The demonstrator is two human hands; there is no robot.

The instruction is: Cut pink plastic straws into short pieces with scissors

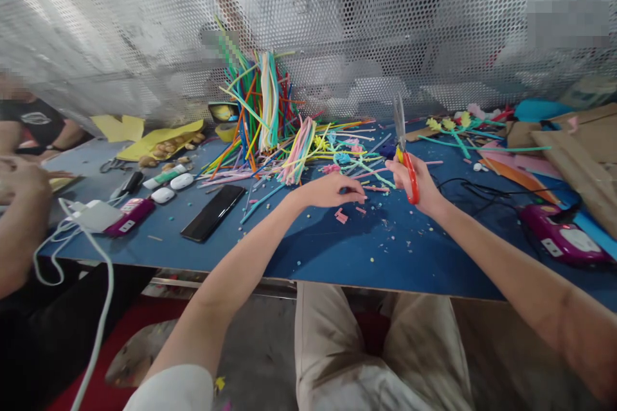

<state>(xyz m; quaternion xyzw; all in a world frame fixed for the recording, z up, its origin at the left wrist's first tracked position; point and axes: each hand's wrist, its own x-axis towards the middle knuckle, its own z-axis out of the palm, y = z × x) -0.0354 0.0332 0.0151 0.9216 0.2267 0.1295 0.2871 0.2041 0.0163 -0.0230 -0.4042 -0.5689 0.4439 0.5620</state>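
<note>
My right hand [420,185] grips a pair of scissors [411,173] by the red handles, with the metal blades pointing up. To its left, my left hand [332,191] hovers low over the blue table, thumb and fingers pinched together. Whatever is between those fingertips is too small to make out. Short pink pipe cleaner scraps [341,216] lie just beneath it. Behind both hands spread loose pipe cleaners and small twisted flowers, among them a blue one [342,158]. A bundle of pink and cream pipe cleaners [299,149] lies beyond my left hand.
Many coloured pipe cleaners [268,103] stand upright before a perforated metal screen [395,19]. A black phone [213,212] lies left. Purple power strips [129,217] with cables sit at both sides. Cardboard [578,160] is at right. Another person's arm [19,218] rests at far left.
</note>
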